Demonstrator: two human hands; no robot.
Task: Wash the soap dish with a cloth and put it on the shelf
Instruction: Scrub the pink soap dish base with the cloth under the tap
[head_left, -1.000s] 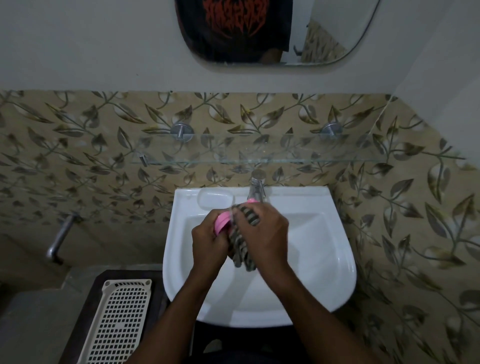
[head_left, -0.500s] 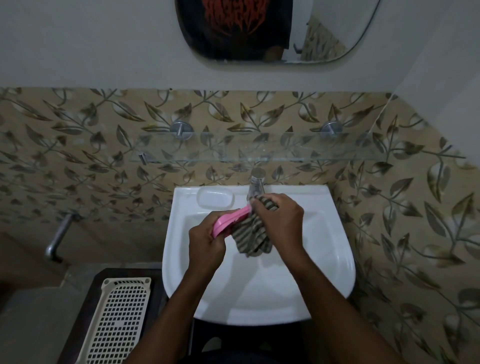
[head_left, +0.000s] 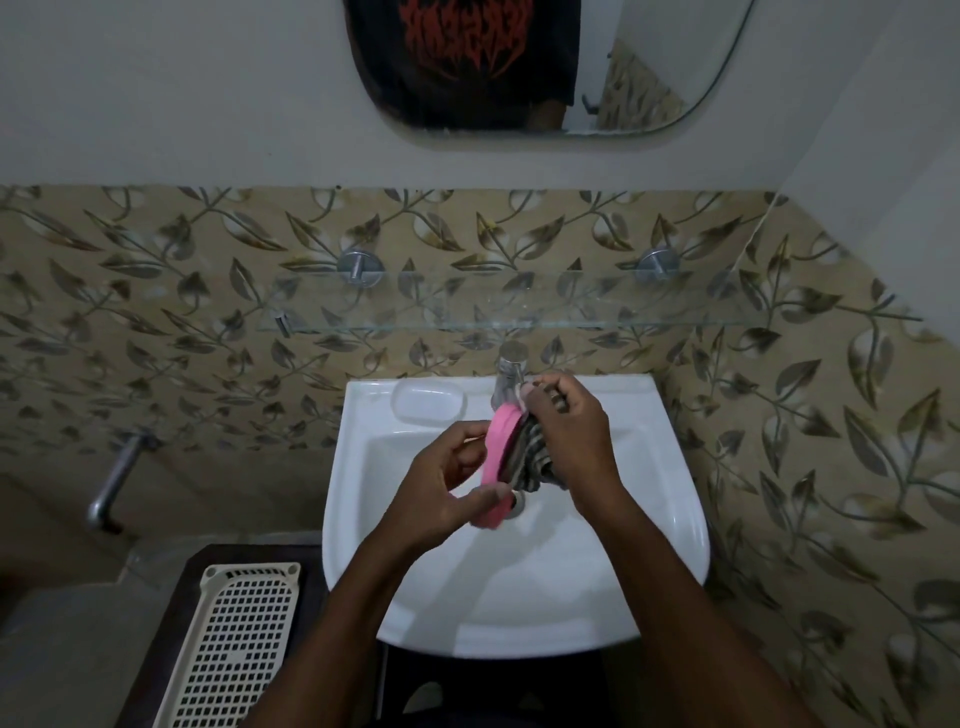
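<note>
head view, white sink (head_left: 597, 587), glass shelf (head_left: 571, 313), left grip (head_left: 441, 488) pinches soap dish (head_left: 501, 441), right grip (head_left: 576, 431) clutches cloth (head_left: 530, 460)

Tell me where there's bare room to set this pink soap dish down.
The glass shelf between its metal mounts looks bare. The sink rim right of the tap is free. Crowded: mid-basin, where left hand, right hand, soap dish and cloth meet.

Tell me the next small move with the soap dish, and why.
Probably rub the cloth down the face of the soap dish: the left hand grips it on edge over the sink, the right hand presses the cloth against it, and it is not yet on the shelf.
</note>
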